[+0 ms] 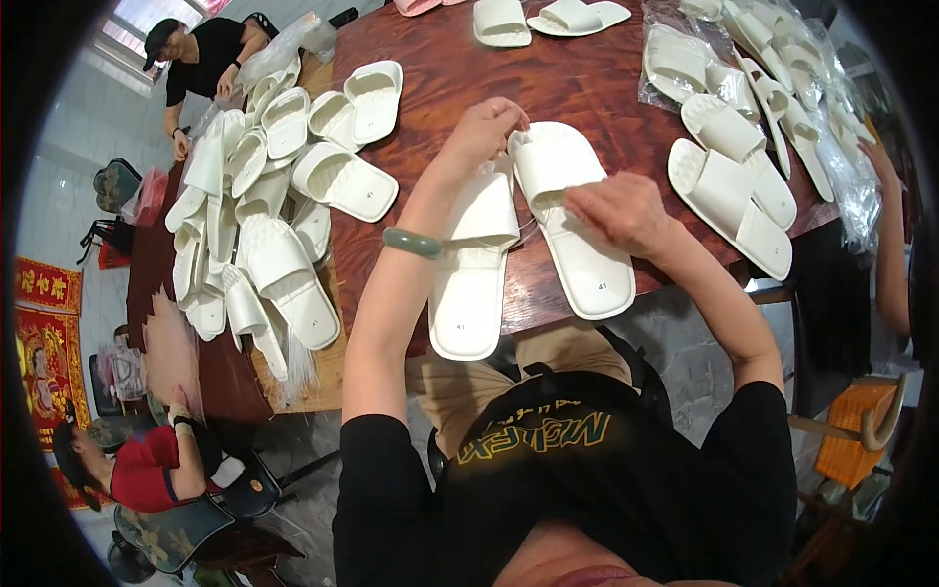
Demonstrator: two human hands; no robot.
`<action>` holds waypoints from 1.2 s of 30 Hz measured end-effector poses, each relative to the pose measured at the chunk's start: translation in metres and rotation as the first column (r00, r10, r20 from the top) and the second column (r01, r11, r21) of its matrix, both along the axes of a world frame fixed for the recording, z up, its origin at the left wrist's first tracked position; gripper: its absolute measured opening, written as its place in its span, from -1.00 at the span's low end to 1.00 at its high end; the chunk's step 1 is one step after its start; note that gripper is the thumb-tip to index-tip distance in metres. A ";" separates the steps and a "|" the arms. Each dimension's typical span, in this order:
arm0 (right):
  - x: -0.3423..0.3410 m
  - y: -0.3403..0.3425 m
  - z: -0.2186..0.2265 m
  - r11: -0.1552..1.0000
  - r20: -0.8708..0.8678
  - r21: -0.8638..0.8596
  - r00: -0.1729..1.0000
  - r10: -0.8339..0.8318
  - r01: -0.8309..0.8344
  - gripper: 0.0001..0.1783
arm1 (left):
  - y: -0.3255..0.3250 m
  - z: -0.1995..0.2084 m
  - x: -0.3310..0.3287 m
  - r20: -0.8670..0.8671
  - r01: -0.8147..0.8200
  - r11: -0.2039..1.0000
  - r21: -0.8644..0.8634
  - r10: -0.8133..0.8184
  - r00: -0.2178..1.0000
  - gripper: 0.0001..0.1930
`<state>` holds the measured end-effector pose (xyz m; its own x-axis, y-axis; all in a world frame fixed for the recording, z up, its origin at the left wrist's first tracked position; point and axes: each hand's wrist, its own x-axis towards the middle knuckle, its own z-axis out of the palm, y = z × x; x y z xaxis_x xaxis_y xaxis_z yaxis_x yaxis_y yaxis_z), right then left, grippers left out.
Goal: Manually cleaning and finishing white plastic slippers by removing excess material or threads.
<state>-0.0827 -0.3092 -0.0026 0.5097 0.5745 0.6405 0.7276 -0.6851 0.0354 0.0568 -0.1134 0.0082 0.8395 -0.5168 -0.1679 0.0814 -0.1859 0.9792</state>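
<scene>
Two white slide slippers lie in front of me at the table's near edge. The left slipper (468, 298) is partly covered by my left wrist and hand. My left hand (486, 135) bends over the toe ends, with its fingers drawn together beside the toe of the right slipper (593, 264). What those fingers hold, if anything, is hidden. My right hand (626, 213) is closed above the strap of the right slipper, its fingertips pinched together and slightly blurred. I cannot make out what is in them. A green bangle (413, 242) circles my left forearm.
Loose white slippers (284, 264) are heaped at the left. More slippers (729, 205) lie at the right, some in clear plastic bags (675, 64). A pair (502, 22) sits at the far edge of the wooden table (440, 59). Several people work around it.
</scene>
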 end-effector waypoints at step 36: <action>0.090 0.092 0.007 0.504 -0.528 0.825 0.667 0.526 0.256 -0.73 | 0.041 -0.015 -0.036 0.610 -0.212 0.975 0.065 0.129 0.782 -0.56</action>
